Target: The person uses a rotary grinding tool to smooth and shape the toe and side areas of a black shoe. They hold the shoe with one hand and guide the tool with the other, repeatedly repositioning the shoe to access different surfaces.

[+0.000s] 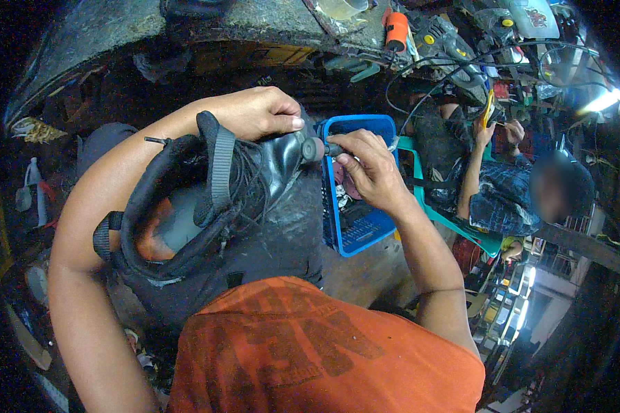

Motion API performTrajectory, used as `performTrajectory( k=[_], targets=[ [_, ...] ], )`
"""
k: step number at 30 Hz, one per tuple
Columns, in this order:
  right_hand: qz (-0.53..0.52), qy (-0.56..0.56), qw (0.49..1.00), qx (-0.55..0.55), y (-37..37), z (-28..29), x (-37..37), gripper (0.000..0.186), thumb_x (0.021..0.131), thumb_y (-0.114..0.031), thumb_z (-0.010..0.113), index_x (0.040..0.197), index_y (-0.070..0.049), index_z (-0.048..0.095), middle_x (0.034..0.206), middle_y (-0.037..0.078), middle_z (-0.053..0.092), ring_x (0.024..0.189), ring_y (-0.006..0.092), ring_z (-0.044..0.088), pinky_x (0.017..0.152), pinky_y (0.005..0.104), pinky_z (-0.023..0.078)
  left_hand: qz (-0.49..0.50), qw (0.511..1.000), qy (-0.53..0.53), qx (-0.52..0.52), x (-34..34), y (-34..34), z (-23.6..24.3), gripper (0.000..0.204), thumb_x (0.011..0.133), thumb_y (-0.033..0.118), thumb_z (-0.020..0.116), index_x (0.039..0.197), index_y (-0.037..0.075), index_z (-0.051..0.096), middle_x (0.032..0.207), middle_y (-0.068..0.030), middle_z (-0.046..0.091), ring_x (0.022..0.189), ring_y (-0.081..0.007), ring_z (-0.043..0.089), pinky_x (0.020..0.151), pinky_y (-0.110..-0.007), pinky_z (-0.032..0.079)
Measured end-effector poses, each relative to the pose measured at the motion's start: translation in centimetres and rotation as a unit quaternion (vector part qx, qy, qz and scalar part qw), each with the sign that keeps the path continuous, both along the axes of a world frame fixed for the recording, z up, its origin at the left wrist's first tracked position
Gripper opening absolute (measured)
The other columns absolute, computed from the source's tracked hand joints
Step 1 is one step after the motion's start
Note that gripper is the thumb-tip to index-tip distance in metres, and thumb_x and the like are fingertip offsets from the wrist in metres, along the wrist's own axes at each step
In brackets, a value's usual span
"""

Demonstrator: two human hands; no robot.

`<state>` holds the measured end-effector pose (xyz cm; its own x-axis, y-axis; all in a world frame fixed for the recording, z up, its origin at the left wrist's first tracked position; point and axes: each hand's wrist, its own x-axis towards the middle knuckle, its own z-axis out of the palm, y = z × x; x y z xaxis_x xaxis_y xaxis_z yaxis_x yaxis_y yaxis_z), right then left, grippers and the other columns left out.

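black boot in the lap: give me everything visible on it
The black boot is a high-top of dark, leather-like material with a padded collar, grey lining, an orange patch inside, loose laces and a webbing pull strap across its opening. It lies on the person's lap, opening toward the camera. The left hand grips its toe; the right hand presses a small round-tipped tool against it.
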<state>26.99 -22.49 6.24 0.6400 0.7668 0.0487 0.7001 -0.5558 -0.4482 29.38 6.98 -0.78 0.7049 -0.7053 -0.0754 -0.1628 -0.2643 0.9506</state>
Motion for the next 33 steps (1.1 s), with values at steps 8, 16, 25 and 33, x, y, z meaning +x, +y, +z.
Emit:
performTrajectory(
  k=[8, 16, 25, 33],
  targets=[
    [-0.012, 0.032, 0.999, -0.007, -0.5, 0.1, 0.2, 0.029, 0.099, -0.017, 0.071, 0.127, -0.01, 0.072, 0.102, 0.012, 0.066, 0.1, 0.0344, 0.063, 0.089, 0.0448, 0.048, 0.004, 1.0, 0.011, -0.013, 0.3, 0.0, -0.1, 0.043, 0.111, 0.037, 0.059, 0.1, -0.002, 0.072, 0.077, -0.0106, 0.067, 0.073, -0.0188, 0.061, 0.07, -0.042, 0.049],
    [-0.02, 0.047, 0.998, 0.025, -0.5, -0.3, 0.8, 0.029, 0.098, -0.016, 0.072, 0.126, -0.009, 0.073, 0.101, 0.012, 0.067, 0.1, 0.0342, 0.063, 0.092, 0.0449, 0.048, -0.003, 1.0, 0.01, -0.005, 0.3, 0.3, 0.5, 0.043, 0.111, 0.038, 0.059, 0.101, -0.002, 0.072, 0.076, -0.0107, 0.067, 0.073, -0.0188, 0.06, 0.07, -0.042, 0.049],
    [-0.01, 0.048, 0.999, 0.013, -0.3, -0.5, 0.4, 0.028, 0.098, -0.017, 0.072, 0.126, -0.01, 0.074, 0.099, 0.013, 0.066, 0.098, 0.0343, 0.063, 0.089, 0.045, 0.048, 0.001, 1.0, 0.012, -0.004, 0.4, 0.3, 0.1, 0.042, 0.111, 0.037, 0.059, 0.099, -0.001, 0.071, 0.076, -0.0108, 0.066, 0.072, -0.0189, 0.059, 0.07, -0.042, 0.048],
    [-0.019, 0.061, 0.998, 0.028, -0.6, -0.2, 0.5, 0.029, 0.099, -0.019, 0.071, 0.126, -0.01, 0.073, 0.101, 0.012, 0.066, 0.102, 0.0344, 0.064, 0.092, 0.045, 0.047, -0.002, 1.0, 0.011, -0.026, 0.4, 0.1, -0.5, 0.043, 0.111, 0.038, 0.058, 0.099, -0.001, 0.071, 0.076, -0.0105, 0.066, 0.073, -0.0189, 0.06, 0.071, -0.043, 0.049]
  ],
)
